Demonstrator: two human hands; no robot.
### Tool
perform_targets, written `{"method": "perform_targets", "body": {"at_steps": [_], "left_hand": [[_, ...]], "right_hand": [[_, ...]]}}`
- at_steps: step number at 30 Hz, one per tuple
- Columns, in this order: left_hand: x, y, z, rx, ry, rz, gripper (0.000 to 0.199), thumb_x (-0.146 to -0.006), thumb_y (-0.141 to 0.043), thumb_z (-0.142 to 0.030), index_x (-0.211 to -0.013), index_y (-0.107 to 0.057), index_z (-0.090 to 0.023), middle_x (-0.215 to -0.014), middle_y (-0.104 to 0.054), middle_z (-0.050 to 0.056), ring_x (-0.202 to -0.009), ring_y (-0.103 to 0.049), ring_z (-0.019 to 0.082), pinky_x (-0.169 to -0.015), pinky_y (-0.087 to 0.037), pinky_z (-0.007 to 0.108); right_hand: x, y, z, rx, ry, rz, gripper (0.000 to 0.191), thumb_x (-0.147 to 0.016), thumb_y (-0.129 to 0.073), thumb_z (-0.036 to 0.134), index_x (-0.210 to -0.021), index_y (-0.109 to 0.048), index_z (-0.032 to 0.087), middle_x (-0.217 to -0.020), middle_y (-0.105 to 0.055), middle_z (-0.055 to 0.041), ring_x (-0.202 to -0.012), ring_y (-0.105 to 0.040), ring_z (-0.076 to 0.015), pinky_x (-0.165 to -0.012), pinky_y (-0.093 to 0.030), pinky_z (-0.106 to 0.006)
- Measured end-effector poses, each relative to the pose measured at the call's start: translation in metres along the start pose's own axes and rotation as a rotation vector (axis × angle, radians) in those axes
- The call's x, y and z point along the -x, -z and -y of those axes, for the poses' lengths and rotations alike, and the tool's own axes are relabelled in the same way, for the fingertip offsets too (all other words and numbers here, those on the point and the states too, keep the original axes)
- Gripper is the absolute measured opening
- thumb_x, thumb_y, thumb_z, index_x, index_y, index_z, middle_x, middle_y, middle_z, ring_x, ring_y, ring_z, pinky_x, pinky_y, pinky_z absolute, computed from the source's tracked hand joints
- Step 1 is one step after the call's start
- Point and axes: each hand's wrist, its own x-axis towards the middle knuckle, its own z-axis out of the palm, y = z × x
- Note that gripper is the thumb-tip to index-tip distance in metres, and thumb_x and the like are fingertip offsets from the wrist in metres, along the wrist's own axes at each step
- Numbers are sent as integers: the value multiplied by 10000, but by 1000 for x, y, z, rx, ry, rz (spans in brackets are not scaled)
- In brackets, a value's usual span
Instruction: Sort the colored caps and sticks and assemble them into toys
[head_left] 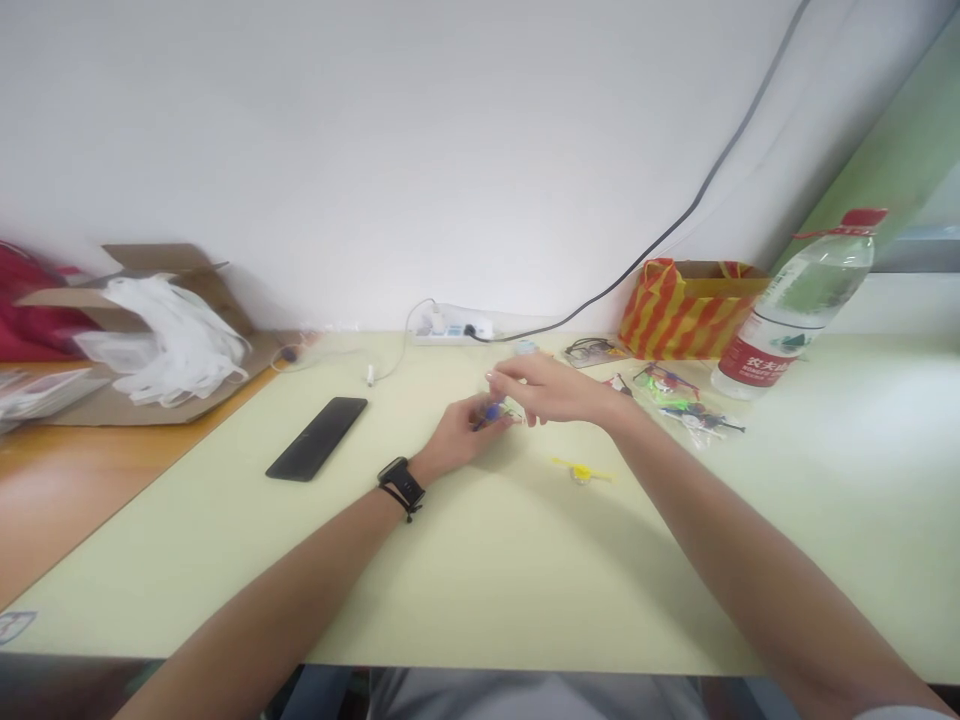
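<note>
My left hand (465, 432), with a black watch (402, 484) on its wrist, is closed around a small blue plastic piece (492, 411). My right hand (546, 390) reaches over from the right, its fingers bent down close to the blue piece. Whitish-green bits show between the two hands, too small to name. What the right fingertips pinch, if anything, is hidden. A small yellow plastic piece (580, 473) with thin arms and a clear part lies on the table, just below and right of my hands.
A black phone (318, 438) lies to the left. Behind my hands are a power strip (450, 332) and a white cable plug (370, 376). At right are several colourful plastic parts (679, 395), a striped bag (675, 312) and a large bottle (802, 310). A cardboard box (176, 262) holds white straps.
</note>
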Motion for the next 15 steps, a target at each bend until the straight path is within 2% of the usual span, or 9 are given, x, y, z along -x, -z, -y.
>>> {"method": "perform_targets", "body": {"at_steps": [4, 7, 9, 12, 14, 15], "left_hand": [[0, -1, 3, 11, -3, -18, 341, -870, -742, -509, -916, -694, -174, -755, -623, -14, -667, -505, 138, -622, -395, 266], [1, -1, 5, 31, 6, -45, 358, -838, -777, -516, -921, -699, -176, -809, -685, 9, -712, -582, 163, -654, -446, 280], [0, -1, 4, 93, 16, -49, 374, -843, -771, -526, -973, -715, -180, -915, -738, 46, -813, -664, 202, -741, -508, 310], [-2, 0, 4, 234, 58, -44, 393, -891, -719, -538, -1057, -724, -181, -1026, -764, 90, -934, -727, 244, -893, -550, 382], [-4, 2, 5, 305, 91, -82, 413, -911, -694, -545, -1082, -725, -171, -1024, -767, 104, -925, -738, 249, -918, -561, 411], [-5, 3, 7, 326, 108, -116, 424, -911, -693, -551, -1081, -727, -164, -1019, -767, 111, -914, -738, 249, -911, -570, 415]], "right_hand": [[-1, -3, -4, 68, -88, 85, 601, -1049, -323, 628, -825, -640, 169, -796, -705, -70, -533, -657, -169, -552, -490, -306], [-1, -2, -4, 73, -81, 82, 619, -1041, -327, 652, -870, -672, 168, -816, -714, -78, -551, -651, -174, -559, -480, -310], [1, 2, -1, 27, -12, 30, 503, -1045, -378, 596, -996, -676, 193, -959, -727, -73, -601, -658, -163, -548, -475, -293], [6, 10, 6, 1, 104, -178, 293, -1009, -517, 463, -1180, -613, 246, -1178, -687, -57, -651, -634, -133, -581, -481, -283], [10, 17, 9, 56, 136, -298, 201, -980, -557, 384, -1099, -622, 235, -1127, -692, -46, -685, -616, -135, -622, -475, -287], [12, 20, 9, 101, 123, -303, 152, -967, -567, 354, -1005, -633, 223, -1049, -703, -41, -696, -615, -143, -627, -466, -288]]}}
